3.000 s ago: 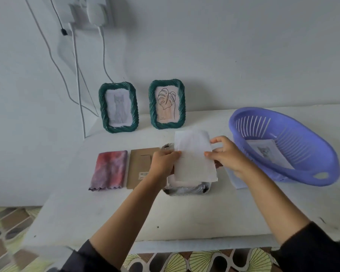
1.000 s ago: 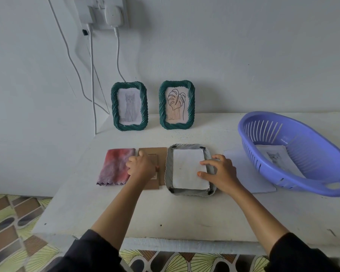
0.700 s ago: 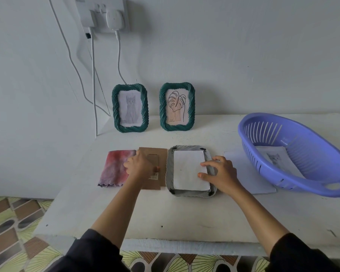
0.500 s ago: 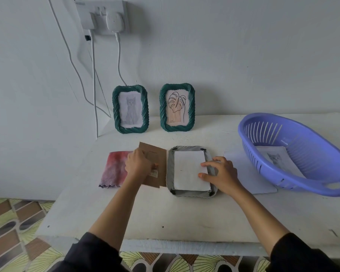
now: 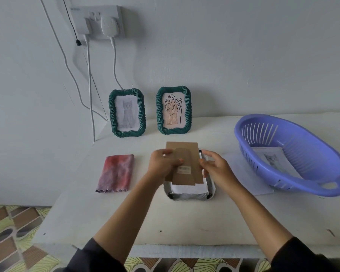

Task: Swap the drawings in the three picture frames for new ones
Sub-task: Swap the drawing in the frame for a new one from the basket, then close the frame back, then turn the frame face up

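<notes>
A third picture frame [image 5: 189, 195] lies face down in the middle of the table with a white sheet [image 5: 188, 188] in its back. Above it I hold the brown cardboard backing board [image 5: 186, 163]. My left hand [image 5: 162, 165] grips the board's left edge. My right hand [image 5: 214, 166] touches its right edge with fingers bent. Two green rope-rimmed frames stand against the wall: one with a cat drawing [image 5: 127, 113], one with a leaf drawing [image 5: 173, 110].
A folded red-purple cloth [image 5: 116, 172] lies left of the frame. At the right stands a purple plastic basket [image 5: 294, 185] holding a cat drawing [image 5: 273, 159], with a white sheet [image 5: 249, 181] partly under it. Cables [image 5: 89, 85] hang from a wall socket.
My left hand picked the backing board off the table beside the cloth and carried it right, over the face-down frame. My right hand left the white sheet and came to the board's right edge.
</notes>
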The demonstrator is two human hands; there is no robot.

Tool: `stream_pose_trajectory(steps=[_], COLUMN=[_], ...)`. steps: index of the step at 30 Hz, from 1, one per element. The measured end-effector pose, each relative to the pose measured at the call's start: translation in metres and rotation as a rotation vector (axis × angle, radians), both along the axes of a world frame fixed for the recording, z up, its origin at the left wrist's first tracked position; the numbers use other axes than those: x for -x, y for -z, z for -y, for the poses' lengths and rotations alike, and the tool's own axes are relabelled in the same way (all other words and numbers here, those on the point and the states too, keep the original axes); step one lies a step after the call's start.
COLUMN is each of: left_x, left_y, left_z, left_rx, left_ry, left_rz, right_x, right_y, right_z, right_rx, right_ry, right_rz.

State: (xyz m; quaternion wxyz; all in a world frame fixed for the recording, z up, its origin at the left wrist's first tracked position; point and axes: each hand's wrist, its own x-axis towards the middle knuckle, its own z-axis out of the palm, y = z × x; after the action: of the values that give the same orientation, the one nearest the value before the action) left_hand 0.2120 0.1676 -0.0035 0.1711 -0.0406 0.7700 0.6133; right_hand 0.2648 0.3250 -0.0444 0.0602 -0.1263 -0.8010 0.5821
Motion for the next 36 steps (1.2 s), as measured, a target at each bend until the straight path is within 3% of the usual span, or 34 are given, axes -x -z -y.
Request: stream_pose_trajectory(steps=[8, 28, 36], left_x=[0.002, 0.014, 0.022], left_y=[0.026, 0.029, 0.038], left_z=[-0.014, -0.019, -0.018], left_rx=[0.3, 0.478, 0.548], left_ry=[0.108, 0.252, 0.313], left_rz=[-0.112, -0.193, -0.25], right_x=[0.007, 0.015, 0.018], right_y=[0.011, 0.002, -0.004], right_z=[-0.009, -0.007, -0.005], right_rx=[-0.124, -0.212, -0.485], right_ry=[0.03, 0.064, -0.032], right_rz=[0.112, 0.161, 0.202])
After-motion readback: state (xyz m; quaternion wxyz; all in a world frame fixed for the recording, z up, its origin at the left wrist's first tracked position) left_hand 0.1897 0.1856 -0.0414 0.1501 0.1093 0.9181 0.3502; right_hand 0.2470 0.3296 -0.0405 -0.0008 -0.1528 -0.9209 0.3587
